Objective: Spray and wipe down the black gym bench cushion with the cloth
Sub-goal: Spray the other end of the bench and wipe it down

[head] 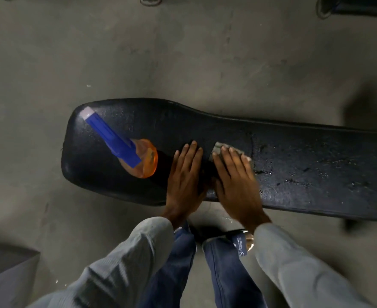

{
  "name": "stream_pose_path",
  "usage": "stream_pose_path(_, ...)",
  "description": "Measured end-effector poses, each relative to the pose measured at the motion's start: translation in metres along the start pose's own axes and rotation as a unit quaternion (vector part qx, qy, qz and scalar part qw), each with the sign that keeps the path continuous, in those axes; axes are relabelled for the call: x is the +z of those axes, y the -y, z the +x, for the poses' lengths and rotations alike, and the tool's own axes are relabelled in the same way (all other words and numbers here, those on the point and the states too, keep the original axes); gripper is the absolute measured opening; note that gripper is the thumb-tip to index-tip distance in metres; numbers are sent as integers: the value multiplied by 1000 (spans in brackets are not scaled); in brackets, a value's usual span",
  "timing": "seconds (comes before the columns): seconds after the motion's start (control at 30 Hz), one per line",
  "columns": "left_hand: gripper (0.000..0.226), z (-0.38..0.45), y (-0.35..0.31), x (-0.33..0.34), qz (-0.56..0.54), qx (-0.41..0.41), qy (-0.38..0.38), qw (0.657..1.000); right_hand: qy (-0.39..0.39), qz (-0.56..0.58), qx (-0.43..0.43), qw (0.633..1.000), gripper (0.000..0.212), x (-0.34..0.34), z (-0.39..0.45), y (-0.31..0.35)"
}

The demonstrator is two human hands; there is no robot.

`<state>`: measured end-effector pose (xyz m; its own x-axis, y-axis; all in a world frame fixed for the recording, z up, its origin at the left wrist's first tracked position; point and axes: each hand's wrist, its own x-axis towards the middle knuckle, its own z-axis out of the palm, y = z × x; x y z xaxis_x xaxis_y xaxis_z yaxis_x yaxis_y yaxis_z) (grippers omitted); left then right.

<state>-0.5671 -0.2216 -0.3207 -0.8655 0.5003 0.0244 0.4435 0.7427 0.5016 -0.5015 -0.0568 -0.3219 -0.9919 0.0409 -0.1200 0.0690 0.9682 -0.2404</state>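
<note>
The right hand (234, 174) presses flat on the cloth (218, 150) atop the bench cushion (316, 165), the left hand (186, 174) lies released just beside it, and the spray bottle (125, 145) stands beyond the left hand.

- The place looks like a gym or workout room, with a plain, utilitarian character.
- A long black padded bench cushion (205, 152), narrow at one end and wider at the other, is exercise equipment.
- The floor (138, 52) is bare grey concrete, scuffed and stained.
- Dark equipment feet or bases (325, 7) stand on the floor at the far edge, too cropped to identify.
</note>
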Motion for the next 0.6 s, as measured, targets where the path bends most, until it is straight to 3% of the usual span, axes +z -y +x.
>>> stream_pose_path(0.07, 65, 5, -1, 5, 23, 27, 14, 999, -12, -11, 24, 1000, 68, -7, 21, -24)
stream_pose_path(0.2, 63, 5, -12, 12, 37, 28, 25, 999, -29, -4, 181, 983, 66, -19, 27, -66)
stream_pose_path(0.33, 55, 7, -24, 17, 29, 35, 11, 999, -29, 4, 255, 966, 66, -13, -32, -42)
stream_pose_path(0.47, 53, 14, -29, 23, 17, 42, 7, 999, 0, 11, 158, 987, 69, 7, -52, -5)
stream_pose_path(0.6, 51, 19, -26, 30, 40, 62, 3, 997, -9, 5, 60, 998, 63, -2, -2, -43)
